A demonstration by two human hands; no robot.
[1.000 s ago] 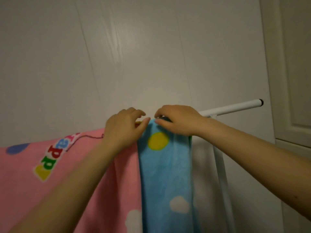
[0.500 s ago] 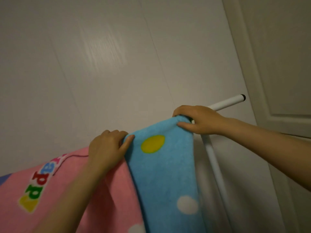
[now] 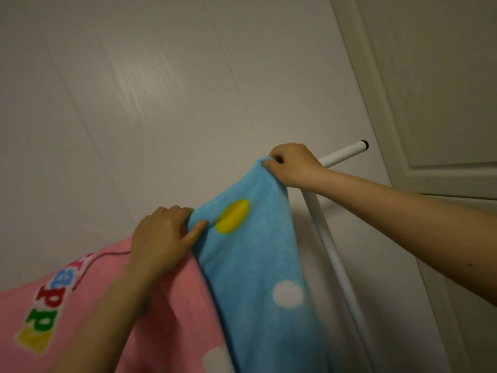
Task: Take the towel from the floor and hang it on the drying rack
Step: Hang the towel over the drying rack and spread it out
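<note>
Pink towel (image 3: 174, 313), lettered and spotted, draped below and to the outer side of the left hand; already hanging. Blue towel (image 3: 255, 265), yellow and white dots, hangs between the two hands and falls away beneath them. Its top edge spans hand to hand, off the floor and lying over the top bar as far as can be seen; the bar itself is hidden under the cloth there.

Drying rack (image 3: 341, 157): white bar end with a black cap pokes out just beyond the right hand; a white upright drops below that hand.

Left hand (image 3: 161, 238) curled over the near top corner of the blue towel, thumb pressing into the cloth, touching the pink towel's edge. Right hand (image 3: 293, 165) pinches the far top corner, fingers bunched on it at the bar.

Judged step: spreading the towel along the bar. To do well: draw the corners apart evenly, keep the top edge flat on the bar, avoid overlapping the pink towel, stop short of the capped end.
</note>
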